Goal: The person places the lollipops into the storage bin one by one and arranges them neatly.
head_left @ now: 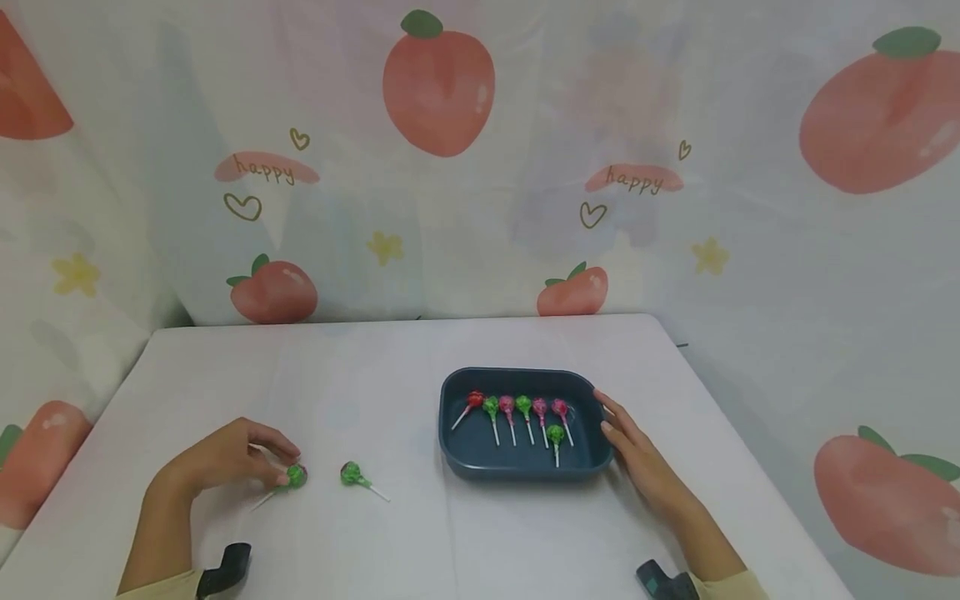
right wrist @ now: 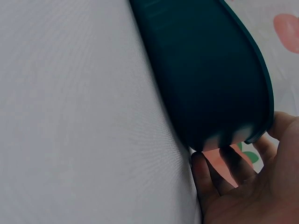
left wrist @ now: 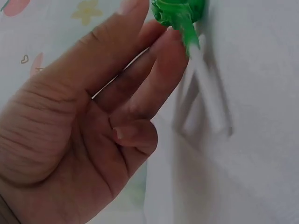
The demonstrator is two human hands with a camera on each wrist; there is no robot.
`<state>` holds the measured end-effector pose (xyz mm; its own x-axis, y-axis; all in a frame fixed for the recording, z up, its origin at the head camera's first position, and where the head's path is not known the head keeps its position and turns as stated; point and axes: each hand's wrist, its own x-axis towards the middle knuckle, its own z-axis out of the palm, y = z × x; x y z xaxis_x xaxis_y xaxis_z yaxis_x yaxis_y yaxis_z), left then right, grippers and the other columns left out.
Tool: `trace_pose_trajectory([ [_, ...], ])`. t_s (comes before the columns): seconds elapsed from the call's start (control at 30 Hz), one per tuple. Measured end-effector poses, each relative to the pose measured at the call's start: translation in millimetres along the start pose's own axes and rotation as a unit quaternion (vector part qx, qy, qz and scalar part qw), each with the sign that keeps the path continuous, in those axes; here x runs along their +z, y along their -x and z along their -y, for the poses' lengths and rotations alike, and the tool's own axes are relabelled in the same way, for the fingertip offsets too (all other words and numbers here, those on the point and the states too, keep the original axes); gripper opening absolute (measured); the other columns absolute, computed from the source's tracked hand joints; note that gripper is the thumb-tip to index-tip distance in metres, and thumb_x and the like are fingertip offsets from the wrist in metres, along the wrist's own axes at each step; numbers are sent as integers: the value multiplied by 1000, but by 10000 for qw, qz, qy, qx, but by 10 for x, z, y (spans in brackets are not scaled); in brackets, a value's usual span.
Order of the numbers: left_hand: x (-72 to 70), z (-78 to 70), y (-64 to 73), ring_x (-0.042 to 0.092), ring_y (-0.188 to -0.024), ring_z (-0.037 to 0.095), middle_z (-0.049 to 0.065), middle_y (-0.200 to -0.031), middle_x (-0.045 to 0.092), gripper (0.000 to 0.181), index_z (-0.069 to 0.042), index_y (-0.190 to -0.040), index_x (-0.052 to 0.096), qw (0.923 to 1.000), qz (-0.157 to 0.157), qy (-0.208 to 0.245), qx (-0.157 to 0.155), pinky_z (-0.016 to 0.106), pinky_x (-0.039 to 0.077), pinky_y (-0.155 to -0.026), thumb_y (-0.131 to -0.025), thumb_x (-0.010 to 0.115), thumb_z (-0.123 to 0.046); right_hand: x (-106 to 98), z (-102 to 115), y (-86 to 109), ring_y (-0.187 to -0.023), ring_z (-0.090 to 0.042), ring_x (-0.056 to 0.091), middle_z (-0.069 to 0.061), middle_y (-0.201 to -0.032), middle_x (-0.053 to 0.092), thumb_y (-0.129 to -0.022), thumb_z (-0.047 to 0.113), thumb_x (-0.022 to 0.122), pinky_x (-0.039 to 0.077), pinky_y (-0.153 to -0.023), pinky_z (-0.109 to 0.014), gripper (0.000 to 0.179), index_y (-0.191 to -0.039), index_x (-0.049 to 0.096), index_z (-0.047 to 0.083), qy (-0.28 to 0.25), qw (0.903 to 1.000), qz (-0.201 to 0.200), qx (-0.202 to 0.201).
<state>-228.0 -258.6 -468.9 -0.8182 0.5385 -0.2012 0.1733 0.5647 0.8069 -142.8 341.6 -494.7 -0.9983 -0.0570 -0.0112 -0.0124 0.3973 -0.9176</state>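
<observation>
A green-wrapped lollipop (head_left: 297, 476) with a white stick is pinched at its head by the fingertips of my left hand (head_left: 232, 457), at the table's left. In the left wrist view, the green wrapper (left wrist: 180, 18) shows at the fingertips and the white stick slants downward. Another green lollipop (head_left: 352, 474) lies on the table just right of this hand. My right hand (head_left: 651, 473) touches the right end of a dark blue tray (head_left: 517, 472), fingers fairly straight against its wall and rim. In the right wrist view, several fingertips meet the tray's outer wall (right wrist: 205, 79).
Inside the tray, several lollipops lie in a row, with a red one (head_left: 475, 399) at the left end and pink and green ones after it. A green one (head_left: 555, 434) lies below the row. A white cloth covers the table (head_left: 360, 375); a printed curtain (head_left: 480, 208) hangs behind.
</observation>
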Motion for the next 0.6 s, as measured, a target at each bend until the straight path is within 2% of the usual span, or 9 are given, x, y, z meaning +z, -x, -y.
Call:
trace_pose_trajectory([
  [0.17,36,-19,-41,66,-78,20,9,-108,71,46,-1,-119,73,9977,445,286,418,30,52,-72,-77,91,-9,-2,-10,0,-154,-41,13,-8,-171,17,-114,38,37,18,-116,-62,52,-165,26,32,20,10000,-16,-16],
  [0.33,77,-34,-91,64,-78,18,9,-110,67,47,-6,-122,73,9965,477,149,671,28,52,-69,-79,90,-11,1,-19,-4,-154,-41,14,-8,-171,17,-114,38,38,18,-116,-62,52,-164,27,33,13,10000,-43,-10],
  [0.6,114,-24,-96,64,-79,20,5,-96,71,32,-12,-111,79,9980,436,52,465,30,52,-68,-81,89,-13,3,-6,-5,-154,-42,12,-9,-171,16,-113,39,39,17,-116,-63,53,-164,27,31,23,10000,-16,-33],
])
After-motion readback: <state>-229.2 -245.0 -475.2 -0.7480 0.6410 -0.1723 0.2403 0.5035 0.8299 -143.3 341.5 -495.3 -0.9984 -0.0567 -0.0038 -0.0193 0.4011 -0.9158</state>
